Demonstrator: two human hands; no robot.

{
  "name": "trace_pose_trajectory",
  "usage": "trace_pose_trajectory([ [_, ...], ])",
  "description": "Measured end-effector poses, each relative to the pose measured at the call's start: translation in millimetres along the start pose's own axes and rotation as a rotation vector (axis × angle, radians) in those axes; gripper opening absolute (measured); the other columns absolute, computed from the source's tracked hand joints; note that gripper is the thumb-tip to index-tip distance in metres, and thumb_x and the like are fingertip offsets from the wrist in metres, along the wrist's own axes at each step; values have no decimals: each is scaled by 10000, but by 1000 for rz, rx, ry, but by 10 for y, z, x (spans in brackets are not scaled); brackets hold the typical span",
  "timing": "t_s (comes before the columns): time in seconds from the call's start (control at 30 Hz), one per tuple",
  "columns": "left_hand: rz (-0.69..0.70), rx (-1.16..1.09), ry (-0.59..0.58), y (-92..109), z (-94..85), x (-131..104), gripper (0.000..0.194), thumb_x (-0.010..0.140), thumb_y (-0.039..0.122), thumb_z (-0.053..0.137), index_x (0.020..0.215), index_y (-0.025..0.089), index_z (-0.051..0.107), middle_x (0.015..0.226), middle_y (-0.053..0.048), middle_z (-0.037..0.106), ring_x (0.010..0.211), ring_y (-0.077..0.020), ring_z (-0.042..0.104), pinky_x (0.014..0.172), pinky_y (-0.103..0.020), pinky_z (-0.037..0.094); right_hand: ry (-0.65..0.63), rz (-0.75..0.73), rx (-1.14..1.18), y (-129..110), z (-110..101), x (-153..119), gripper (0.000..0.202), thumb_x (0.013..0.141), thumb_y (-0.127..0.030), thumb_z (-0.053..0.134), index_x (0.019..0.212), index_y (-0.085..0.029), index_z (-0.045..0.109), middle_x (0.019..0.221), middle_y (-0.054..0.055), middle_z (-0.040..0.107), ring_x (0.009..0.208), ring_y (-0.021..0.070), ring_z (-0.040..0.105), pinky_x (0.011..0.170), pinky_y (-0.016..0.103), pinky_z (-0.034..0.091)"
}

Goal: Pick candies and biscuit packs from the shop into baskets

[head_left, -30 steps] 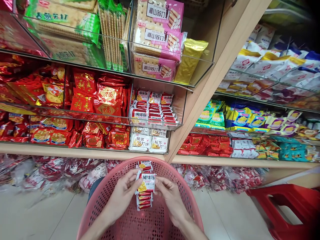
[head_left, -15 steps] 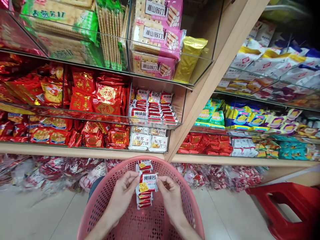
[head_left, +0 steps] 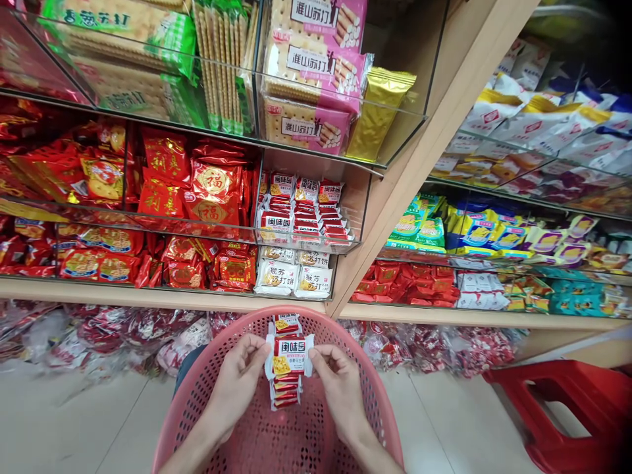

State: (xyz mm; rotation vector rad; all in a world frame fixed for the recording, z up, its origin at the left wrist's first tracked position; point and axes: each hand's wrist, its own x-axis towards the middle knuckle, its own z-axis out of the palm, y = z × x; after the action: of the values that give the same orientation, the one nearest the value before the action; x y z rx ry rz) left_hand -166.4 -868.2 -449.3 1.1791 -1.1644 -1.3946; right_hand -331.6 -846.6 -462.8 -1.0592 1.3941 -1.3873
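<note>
Between my two hands, above a pink perforated plastic basket [head_left: 197, 401], is a small red and white cracker packet [head_left: 290, 356] with its printed front facing me. My left hand [head_left: 243, 375] pinches the packet's left end. Thumb and fingers of my right hand [head_left: 338, 382] grip its right end. Behind and below it, a row of similar cracker packets [head_left: 285, 390] lines up inside the basket; what they rest on is hidden. Matching cracker packets [head_left: 306, 210] fill a clear-fronted shelf compartment straight ahead.
Wooden shelving [head_left: 409, 164] with clear-fronted bins stands ahead, holding red snack packets [head_left: 212, 191], purple cracker packs [head_left: 311, 79] and a gold packet [head_left: 380, 115]. Plastic bags of packets [head_left: 123, 332] lie under the bottom shelf. A red plastic stool [head_left: 567, 395] is at right on the tiled floor.
The held packet has risen slightly and now shows more squarely to me, with my hands a little further apart at its ends. The basket stays in place.
</note>
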Motion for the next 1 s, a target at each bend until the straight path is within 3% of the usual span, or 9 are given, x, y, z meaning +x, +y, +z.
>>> trace_pose_trajectory([
  [0.13, -38, -24, 3, -70, -8, 0, 263, 788, 438, 543, 739, 185, 489, 667, 25, 517, 628, -119, 490, 618, -236, 436, -5, 29, 25, 23, -3, 8, 228, 761, -391, 617, 727, -166, 629, 661, 4, 610, 613, 133, 490, 581, 241, 394],
  [0.27, -50, 46, -61, -148, 2, 175, 261, 795, 445, 498, 744, 193, 457, 710, 16, 526, 652, -133, 519, 593, -247, 457, -37, 24, 9, 58, -18, 120, 233, 764, -394, 608, 718, -166, 605, 641, -12, 566, 603, 126, 466, 585, 241, 383],
  [0.43, 86, 293, -26, -161, 25, 517, 233, 796, 421, 461, 707, 210, 420, 631, 38, 473, 572, -132, 464, 549, -250, 392, -41, 25, 35, 20, 19, 339, 246, 726, -414, 633, 693, -174, 594, 631, -23, 558, 602, 125, 464, 588, 242, 376],
  [0.57, 138, 332, 2, -174, 29, 567, 209, 802, 408, 460, 718, 221, 417, 641, 44, 467, 604, -137, 457, 597, -256, 359, -57, 123, 91, -9, 7, 432, 241, 679, -412, 664, 667, -178, 610, 591, -27, 562, 546, 113, 453, 532, 236, 362],
  [0.83, -148, 326, -123, -390, -40, 378, 216, 749, 411, 460, 676, 213, 410, 472, 59, 487, 394, -124, 484, 419, -223, 324, -159, 461, 115, 212, -123, 422, 212, 556, -305, 718, 546, -152, 572, 470, -26, 556, 409, 60, 435, 419, 183, 330],
  [1.0, -246, 310, -108, -408, -29, 410, 237, 737, 429, 470, 685, 209, 400, 481, 65, 491, 368, -104, 476, 366, -194, 278, -177, 533, 127, 312, -119, 503, 201, 553, -275, 712, 543, -156, 551, 472, -32, 556, 405, 43, 439, 404, 154, 334],
])
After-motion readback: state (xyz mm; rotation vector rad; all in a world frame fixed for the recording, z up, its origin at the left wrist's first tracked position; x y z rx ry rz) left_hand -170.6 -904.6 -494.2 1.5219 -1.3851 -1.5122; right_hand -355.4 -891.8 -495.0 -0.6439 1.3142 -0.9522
